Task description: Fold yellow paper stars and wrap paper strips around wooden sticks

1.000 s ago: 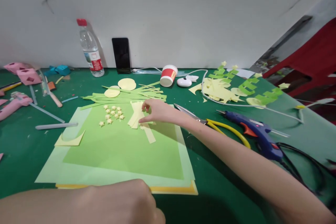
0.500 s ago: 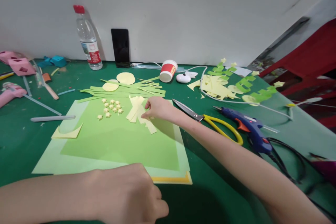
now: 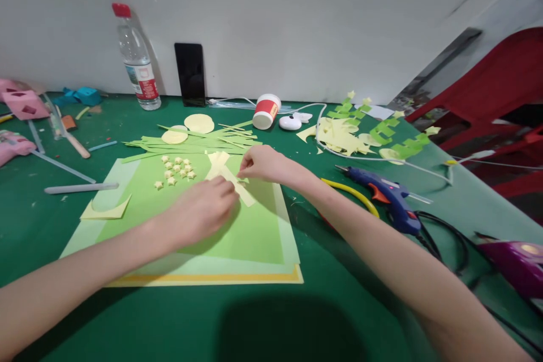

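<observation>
My left hand [image 3: 201,210] lies over the green paper sheet [image 3: 237,235], fingertips at the pale yellow paper strips [image 3: 220,164]. My right hand [image 3: 265,164] pinches the end of one yellow strip [image 3: 245,195] that lies slanted on the sheet. Whether the left fingers grip a strip is hidden by the hand. Several small folded yellow stars [image 3: 176,171] sit just left of the strips. Behind them lies a pile of thin green strips [image 3: 190,144] and two yellow paper circles [image 3: 198,123].
Yellow-handled scissors [image 3: 354,195] and a blue glue gun [image 3: 384,195] lie right of the sheet, a purple object [image 3: 515,263] further right. A water bottle [image 3: 133,62], a phone [image 3: 190,73] and a red-white cup [image 3: 265,111] stand at the back. Pink tools [image 3: 17,124] lie left.
My left hand has moved from the table's near edge forward onto the green sheet, up to the strips. My right hand stayed at the strips, shifting slightly right.
</observation>
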`<state>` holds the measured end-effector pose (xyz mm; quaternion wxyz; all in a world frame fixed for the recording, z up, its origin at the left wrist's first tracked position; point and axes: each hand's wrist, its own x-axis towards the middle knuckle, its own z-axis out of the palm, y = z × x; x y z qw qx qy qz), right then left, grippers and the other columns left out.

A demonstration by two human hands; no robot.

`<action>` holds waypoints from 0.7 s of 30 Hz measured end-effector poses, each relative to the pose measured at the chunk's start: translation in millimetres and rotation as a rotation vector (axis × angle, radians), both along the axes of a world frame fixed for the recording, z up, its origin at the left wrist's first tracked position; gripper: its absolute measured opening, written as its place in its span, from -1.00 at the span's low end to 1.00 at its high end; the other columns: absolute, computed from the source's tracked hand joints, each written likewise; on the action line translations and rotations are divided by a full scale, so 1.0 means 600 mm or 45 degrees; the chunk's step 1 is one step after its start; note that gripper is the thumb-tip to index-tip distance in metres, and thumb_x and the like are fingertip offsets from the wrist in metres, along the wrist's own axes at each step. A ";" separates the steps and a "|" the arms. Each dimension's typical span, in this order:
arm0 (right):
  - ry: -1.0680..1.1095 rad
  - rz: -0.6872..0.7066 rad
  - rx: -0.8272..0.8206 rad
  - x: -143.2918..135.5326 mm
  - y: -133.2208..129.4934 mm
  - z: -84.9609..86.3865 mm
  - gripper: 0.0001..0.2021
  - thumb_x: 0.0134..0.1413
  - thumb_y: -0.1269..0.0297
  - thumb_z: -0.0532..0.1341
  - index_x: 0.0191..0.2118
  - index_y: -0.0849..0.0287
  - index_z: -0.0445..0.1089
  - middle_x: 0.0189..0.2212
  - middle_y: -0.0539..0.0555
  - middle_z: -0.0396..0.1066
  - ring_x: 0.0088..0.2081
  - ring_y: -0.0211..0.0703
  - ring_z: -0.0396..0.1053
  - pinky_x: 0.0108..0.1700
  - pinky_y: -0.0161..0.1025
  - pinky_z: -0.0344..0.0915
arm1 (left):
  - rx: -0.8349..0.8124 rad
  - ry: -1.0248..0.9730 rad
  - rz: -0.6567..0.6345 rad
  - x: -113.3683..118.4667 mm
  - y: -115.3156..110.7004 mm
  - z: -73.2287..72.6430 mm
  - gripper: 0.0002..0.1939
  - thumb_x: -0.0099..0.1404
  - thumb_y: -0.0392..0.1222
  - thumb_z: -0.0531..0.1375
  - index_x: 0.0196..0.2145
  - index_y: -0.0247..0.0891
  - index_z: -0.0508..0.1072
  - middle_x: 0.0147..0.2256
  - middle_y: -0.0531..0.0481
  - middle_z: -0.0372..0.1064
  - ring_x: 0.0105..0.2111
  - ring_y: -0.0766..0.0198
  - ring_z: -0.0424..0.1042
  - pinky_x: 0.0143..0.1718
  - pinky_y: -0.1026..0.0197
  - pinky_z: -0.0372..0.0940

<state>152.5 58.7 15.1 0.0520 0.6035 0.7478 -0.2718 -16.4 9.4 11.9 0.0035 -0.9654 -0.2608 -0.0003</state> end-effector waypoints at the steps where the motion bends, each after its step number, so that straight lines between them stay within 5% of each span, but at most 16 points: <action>1: 0.005 -0.004 0.002 0.006 -0.002 -0.001 -0.71 0.14 0.22 0.08 -0.06 0.24 0.25 -0.10 0.12 0.27 -0.15 -0.16 0.30 -0.14 -0.09 0.30 | 0.035 -0.019 0.061 -0.002 0.011 -0.005 -0.72 0.28 -0.34 -0.09 -0.24 -0.41 0.39 -0.26 -0.21 0.35 -0.23 0.07 0.30 -0.34 0.12 0.19; 8: 0.029 -0.022 -0.024 0.004 -0.017 -0.005 -0.71 0.13 0.21 0.08 -0.07 0.25 0.26 -0.11 0.12 0.28 -0.16 -0.15 0.31 -0.16 -0.12 0.30 | -0.004 -0.017 0.108 -0.011 0.029 -0.019 -0.72 0.31 -0.28 -0.08 -0.17 -0.37 0.37 -0.22 -0.17 0.33 -0.17 0.11 0.28 -0.16 0.06 0.20; 21: -0.043 -0.026 -0.149 -0.017 0.009 0.002 -0.69 0.12 0.21 0.10 -0.05 0.27 0.24 -0.11 0.13 0.27 -0.15 -0.14 0.30 -0.15 -0.09 0.30 | -0.043 -0.050 0.076 -0.020 0.042 -0.019 -0.70 0.30 -0.25 -0.09 -0.16 -0.31 0.40 -0.21 -0.14 0.33 -0.20 0.13 0.28 -0.16 0.07 0.18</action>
